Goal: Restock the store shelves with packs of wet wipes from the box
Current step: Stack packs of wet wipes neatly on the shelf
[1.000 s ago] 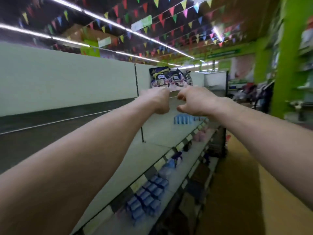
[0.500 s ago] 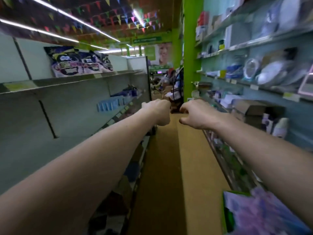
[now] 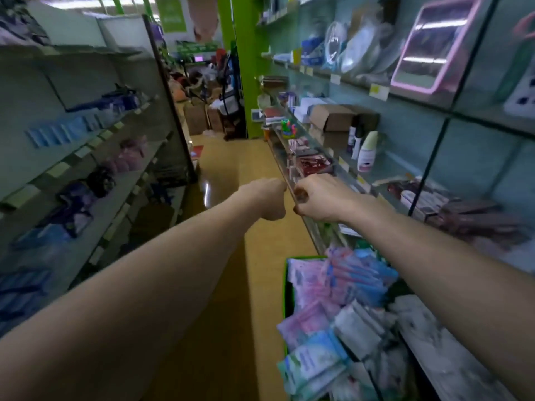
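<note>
Now that the view has swung off the grey metal shelves [image 3: 121, 180] at left, the green-rimmed box [image 3: 285, 285] of pastel plastic wipe packs [image 3: 333, 293] shows lower right — left hand [image 3: 267, 198] and right hand [image 3: 321, 198] clenched, empty; another pick-up seems due.

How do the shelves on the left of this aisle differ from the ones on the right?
The left shelves are sparsely stocked, with bare stretches between small groups of blue packs and pink packs; the right shelves are crowded with mixed goods: bottles, a cardboard box, a pink-framed mirror. The left shelves hold mostly soft packs; the right shelves add rigid items. Both line the aisle and carry price labels on their front edges.
</note>
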`<state>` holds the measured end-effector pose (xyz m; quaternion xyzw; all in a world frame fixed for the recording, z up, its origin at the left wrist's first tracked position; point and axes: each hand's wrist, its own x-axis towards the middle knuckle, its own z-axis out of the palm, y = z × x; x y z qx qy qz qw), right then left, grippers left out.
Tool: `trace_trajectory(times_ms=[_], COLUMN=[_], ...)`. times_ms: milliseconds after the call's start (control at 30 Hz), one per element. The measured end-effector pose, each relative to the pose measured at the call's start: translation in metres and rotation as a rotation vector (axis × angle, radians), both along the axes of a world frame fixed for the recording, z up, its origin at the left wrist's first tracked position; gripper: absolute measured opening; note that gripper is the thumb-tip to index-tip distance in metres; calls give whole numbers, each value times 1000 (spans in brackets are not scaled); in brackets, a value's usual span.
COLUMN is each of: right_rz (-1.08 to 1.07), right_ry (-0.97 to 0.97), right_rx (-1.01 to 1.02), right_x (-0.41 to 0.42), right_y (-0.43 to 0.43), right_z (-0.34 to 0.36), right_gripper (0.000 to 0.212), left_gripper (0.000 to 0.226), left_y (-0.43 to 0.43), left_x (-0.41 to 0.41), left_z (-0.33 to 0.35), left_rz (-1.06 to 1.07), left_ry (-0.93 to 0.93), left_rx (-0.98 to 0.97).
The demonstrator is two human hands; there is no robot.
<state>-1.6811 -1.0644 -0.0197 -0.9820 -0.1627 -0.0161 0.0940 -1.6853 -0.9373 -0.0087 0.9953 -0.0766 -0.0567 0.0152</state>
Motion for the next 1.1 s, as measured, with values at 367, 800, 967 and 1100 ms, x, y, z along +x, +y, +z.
trace_trajectory(times_ms=[367,800,967,1100], right_rz=[-111,-272,-339,-408], right_ry=[354,698,752,805], right_rx=[11,-34,-27,-3], right_x=[-28,-57,-58,-58], right_y=[-45,-57,-54,-54], right_z=[-149,-277,-303,-321], right_gripper=[33,36,51,70], left_gripper=[52,52,51,61], left_y=[-41,-34,-30,-28], left_x=[-6,-40,-52,-61], left_z=[-162,-311,-338,-349], left_rz=[-118,30,263,635], left_ry=[366,699,730,887], left_rx=[-29,-144,-242,-493])
